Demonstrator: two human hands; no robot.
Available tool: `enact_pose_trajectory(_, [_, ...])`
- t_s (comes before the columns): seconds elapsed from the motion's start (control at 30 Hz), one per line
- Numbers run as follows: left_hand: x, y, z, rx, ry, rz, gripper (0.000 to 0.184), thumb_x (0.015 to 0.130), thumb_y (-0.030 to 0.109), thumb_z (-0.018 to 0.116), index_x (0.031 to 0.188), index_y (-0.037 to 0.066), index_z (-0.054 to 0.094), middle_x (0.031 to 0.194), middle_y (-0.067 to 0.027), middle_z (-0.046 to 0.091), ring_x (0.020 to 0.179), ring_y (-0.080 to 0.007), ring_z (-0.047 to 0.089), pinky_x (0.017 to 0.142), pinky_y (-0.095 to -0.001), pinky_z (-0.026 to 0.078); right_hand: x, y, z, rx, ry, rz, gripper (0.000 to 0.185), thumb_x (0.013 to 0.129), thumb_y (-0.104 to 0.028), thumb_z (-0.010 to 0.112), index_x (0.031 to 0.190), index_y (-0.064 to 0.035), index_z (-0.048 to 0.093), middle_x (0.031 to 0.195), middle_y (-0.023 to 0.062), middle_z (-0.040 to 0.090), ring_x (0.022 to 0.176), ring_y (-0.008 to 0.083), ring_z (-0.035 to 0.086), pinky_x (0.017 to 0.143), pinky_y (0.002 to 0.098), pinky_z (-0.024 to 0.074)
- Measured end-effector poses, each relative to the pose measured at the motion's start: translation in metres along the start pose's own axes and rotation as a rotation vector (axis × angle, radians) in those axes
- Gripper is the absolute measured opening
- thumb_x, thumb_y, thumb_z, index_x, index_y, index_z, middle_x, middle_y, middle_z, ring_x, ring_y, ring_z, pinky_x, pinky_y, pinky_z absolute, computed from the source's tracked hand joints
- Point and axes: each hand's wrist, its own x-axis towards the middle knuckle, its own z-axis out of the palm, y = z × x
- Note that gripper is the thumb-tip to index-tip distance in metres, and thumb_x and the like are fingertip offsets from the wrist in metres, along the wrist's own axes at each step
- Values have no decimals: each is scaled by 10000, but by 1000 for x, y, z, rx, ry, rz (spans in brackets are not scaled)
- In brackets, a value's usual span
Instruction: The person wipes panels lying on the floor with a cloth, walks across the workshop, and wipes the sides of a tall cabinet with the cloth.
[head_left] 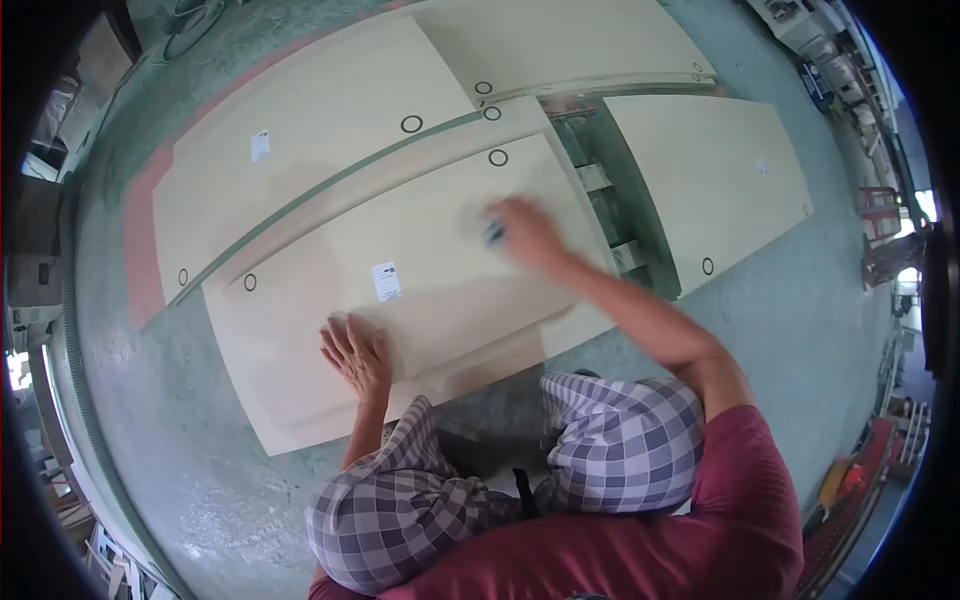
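My left hand (pixel 357 358) lies flat with its fingers spread on a large cream panel (pixel 300 350), below and left of a small white label (pixel 386 282). Over the right part of the same panel is my right hand (pixel 525 235), blurred by motion. Its fingers are closed round a small dark and whitish object (pixel 494 230), too smeared to make out. Black ring shapes (pixel 498 158) show near the panel's upper corners.
More cream panels lie beyond (pixel 320 110) and to the right (pixel 710 180), with a gap showing pale blocks (pixel 594 178) between. A hose (pixel 85 400) runs along the left. Tools and machines line the right edge.
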Motion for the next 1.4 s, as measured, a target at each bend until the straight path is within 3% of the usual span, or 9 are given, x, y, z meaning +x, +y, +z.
enact_pose_trajectory(0.03, [-4, 3, 2, -20, 7, -11, 585, 829, 386, 477, 1306, 90, 313, 1387, -185, 201, 1283, -389, 136, 1017, -544, 83, -6, 4, -2, -10, -11, 13, 394, 683, -197, 622, 1067, -147, 553, 1104, 99, 502, 1109, 248, 446, 852, 501, 363])
enact_pose_trajectory(0.1, [19, -11, -7, 24, 70, 8, 571, 831, 380, 474, 1300, 90, 326, 1380, -190, 214, 1280, -391, 143, 1018, -541, 88, -16, -22, 27, -163, -70, -443, 507, 704, -239, 622, 1186, -255, 467, 1307, 64, 307, 1249, 296, 239, 943, 616, 204])
enact_pose_trajectory(0.2, [7, 3, -4, 10, 29, -22, 557, 835, 376, 460, 1296, 90, 334, 1373, -192, 229, 1278, -393, 149, 1021, -533, 93, -33, -4, 21, -76, 1, -416, 456, 720, -231, 610, 1158, -266, 488, 1316, 57, 309, 1267, 284, 210, 971, 609, 165])
enact_pose_trajectory(0.57, [7, -1, -3, 2, 1, -25, 556, 843, 380, 445, 1306, 97, 319, 1382, -190, 213, 1284, -389, 133, 1024, -526, 87, -10, 88, -67, -167, 254, 370, 382, 738, -151, 544, 1105, -247, 499, 1134, 77, 427, 1061, 306, 446, 838, 492, 402])
enact_pose_trajectory(0.73, [7, 0, -3, 6, -9, -14, 561, 840, 357, 462, 1313, 100, 308, 1383, -192, 209, 1285, -390, 131, 1024, -526, 93, -74, 9, -10, 59, -5, -134, 417, 736, -142, 542, 1130, -259, 473, 1191, 89, 408, 1090, 297, 436, 863, 475, 392])
enact_pose_trajectory(0.83, [6, -9, -5, -26, -7, 7, 563, 839, 340, 470, 1319, 98, 300, 1385, -198, 202, 1284, -388, 139, 1022, -524, 103, -99, 9, 5, -287, 43, -353, 438, 714, -120, 550, 1123, -259, 483, 1198, 77, 405, 1095, 281, 432, 881, 481, 369])
enact_pose_trajectory(1.0, [-22, -57, -16, 27, -19, -78, 569, 844, 338, 472, 1326, 93, 293, 1386, -209, 190, 1282, -384, 152, 1020, -515, 117, -90, 94, -10, -437, 392, 152, 422, 687, -76, 557, 1097, -168, 521, 1064, 90, 502, 984, 294, 496, 795, 435, 416])
enact_pose_trajectory(1.17, [-36, -140, -20, 54, 90, -460, 604, 853, 408, 441, 1335, 86, 270, 1369, -219, 227, 1272, -387, 173, 1012, -516, 138, -78, 130, -44, -168, 152, 608, 523, 774, -254, 541, 1232, -65, 375, 1129, 208, 484, 1053, 364, 463, 866, 434, 392])
enact_pose_trajectory(1.4, [15, -176, -48, 3, 132, -739, 455, 842, 400, 457, 1148, 64, 475, 1124, -192, 470, 1051, -382, 411, 881, -451, 349, -66, 143, -50, -225, 56, 713, 613, 784, -394, 522, 1234, -9, 367, 1143, 251, 473, 1056, 392, 463, 874, 431, 386])
